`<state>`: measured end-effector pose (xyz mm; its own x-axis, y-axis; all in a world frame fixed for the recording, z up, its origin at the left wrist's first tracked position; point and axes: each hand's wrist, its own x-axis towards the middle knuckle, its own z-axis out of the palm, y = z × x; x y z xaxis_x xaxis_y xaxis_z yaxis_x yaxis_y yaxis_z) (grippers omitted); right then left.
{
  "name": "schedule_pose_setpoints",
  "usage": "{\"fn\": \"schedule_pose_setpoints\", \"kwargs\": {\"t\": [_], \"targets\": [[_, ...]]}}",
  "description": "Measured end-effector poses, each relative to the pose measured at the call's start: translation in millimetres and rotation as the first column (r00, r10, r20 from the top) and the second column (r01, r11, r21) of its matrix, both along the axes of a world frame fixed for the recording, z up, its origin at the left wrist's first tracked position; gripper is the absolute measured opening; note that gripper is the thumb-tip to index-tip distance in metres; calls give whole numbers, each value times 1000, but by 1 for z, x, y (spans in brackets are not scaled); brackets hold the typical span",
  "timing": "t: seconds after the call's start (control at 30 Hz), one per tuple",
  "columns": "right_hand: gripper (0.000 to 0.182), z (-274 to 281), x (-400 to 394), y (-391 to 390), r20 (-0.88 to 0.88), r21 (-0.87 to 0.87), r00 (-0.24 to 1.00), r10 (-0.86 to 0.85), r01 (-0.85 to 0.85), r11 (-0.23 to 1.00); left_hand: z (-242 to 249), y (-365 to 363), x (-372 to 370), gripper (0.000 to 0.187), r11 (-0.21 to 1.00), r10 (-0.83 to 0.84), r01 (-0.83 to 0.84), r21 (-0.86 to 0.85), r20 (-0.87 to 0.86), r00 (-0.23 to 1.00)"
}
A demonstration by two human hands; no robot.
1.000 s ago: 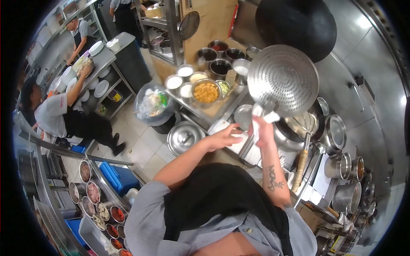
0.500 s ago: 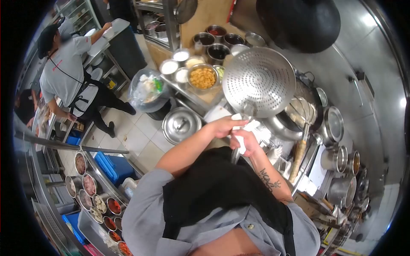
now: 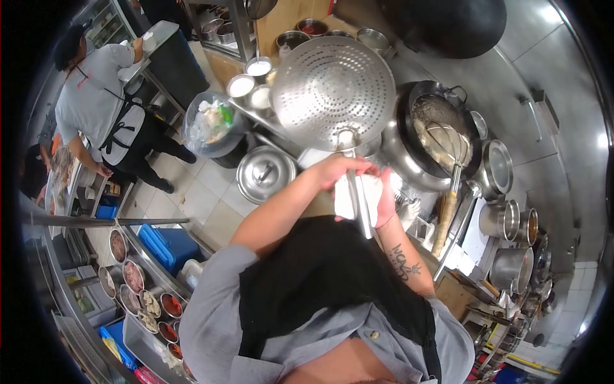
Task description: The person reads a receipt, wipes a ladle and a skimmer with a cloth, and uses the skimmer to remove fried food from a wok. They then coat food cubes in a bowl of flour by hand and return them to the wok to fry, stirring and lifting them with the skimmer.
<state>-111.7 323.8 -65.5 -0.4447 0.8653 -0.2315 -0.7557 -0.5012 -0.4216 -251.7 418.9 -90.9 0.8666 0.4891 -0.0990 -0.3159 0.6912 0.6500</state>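
Note:
A large perforated metal skimmer (image 3: 334, 83) is raised in front of me, its round bowl away from me and its handle pointing towards my apron. My left hand (image 3: 336, 171) is closed round the upper part of the handle, just below the bowl. Beneath the handle, a folded white cloth (image 3: 346, 200) is pressed against the metal. My right hand (image 3: 385, 200) holds this cloth from the right, its fingers partly hidden behind it. To the right, a wire whisk (image 3: 446, 214) with a wrapped handle rests with its wires over a dark wok (image 3: 441, 105).
Metal pots (image 3: 511, 278) stand at the right. A lidded pot (image 3: 265, 173) and a lined bin (image 3: 214, 125) are to the left, with a co-worker (image 3: 102, 96) beyond. Ingredient tins (image 3: 133, 276) line the left counter. Another wok (image 3: 441, 25) hangs overhead.
The skimmer's bowl has swung left and closer, uncovering more of the wok. The cloth is now spread wider along the handle, and my right hand has opened out round it.

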Motion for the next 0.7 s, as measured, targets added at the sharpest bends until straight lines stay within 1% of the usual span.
{"fn": "schedule_pose_setpoints", "kwargs": {"t": [0.03,0.07,0.1,0.13,0.17,0.2,0.23,0.27,0.3,0.33,0.37,0.4,0.43,0.47,0.53,0.57,0.63,0.67,0.7], "targets": [[77,2,2,6,-38,-6,995,91,-91,996,-4,6,1,32,997,-46,49,53,-58,997],[72,-18,10,14,-146,41,962,229,-226,973,-7,9,2,31,999,-17,20,42,-64,998],[67,-21,12,16,-244,101,900,363,-348,932,-4,9,3,31,999,11,-9,31,-69,998],[59,-24,14,13,20,72,950,311,-312,947,-2,10,6,31,999,38,-37,19,-73,997],[51,-28,13,11,285,54,927,245,-270,961,-1,12,5,31,995,83,-80,58,-46,996],[43,-26,9,10,530,48,831,167,-227,973,-1,15,5,31,992,97,-92,87,-60,993],[26,6,-6,7,714,35,695,86,-158,987,-1,18,6,31,988,112,-103,115,-75,991],[25,2,-6,3,789,86,614,32,-162,983,-3,16,6,31,984,123,-110,140,-92,988],[23,-3,-6,-1,850,136,526,-26,-171,976,1,12,9,32,986,141,-133,99,-89,986],[22,-3,-6,-2,898,187,430,-91,-187,964,7,11,10,31,982,175,-162,99,-141,974],[23,0,-2,-12,940,154,333,-70,-233,960,11,12,10,31,976,207,-190,101,-193,959],[30,-31,2,-24,917,372,235,-322,-216,903,13,12,11,30,970,237,-217,106,-243,941],[33,-24,3,-33,940,276,256,-224,-188,943,7,20,14,29,968,248,-233,90,-213,945],[37,-16,5,-39,953,173,278,-123,-165,971,1,29,19,29,966,250,-257,-6,-201,947],[37,-14,9,-49,959,167,256,-119,-175,970,10,41,21,31,936,258,-293,-195,-187,948],[37,-13,9,-49,960,173,250,-127,-174,969,20,48,21,27,926,280,-316,-206,-186,942],[46,-11,10,-48,875,57,478,-74,51,997,29,62,28,24,939,206,-199,-281,-4,979],[51,-10,12,-48,811,-24,582,-66,145,989,32,66,32,22,940,174,-137,-314,94,980],[50,-9,13,-45,818,5,564,-116,194,981,35,59,38,19,936,189,-168,-309,39,981]]}}
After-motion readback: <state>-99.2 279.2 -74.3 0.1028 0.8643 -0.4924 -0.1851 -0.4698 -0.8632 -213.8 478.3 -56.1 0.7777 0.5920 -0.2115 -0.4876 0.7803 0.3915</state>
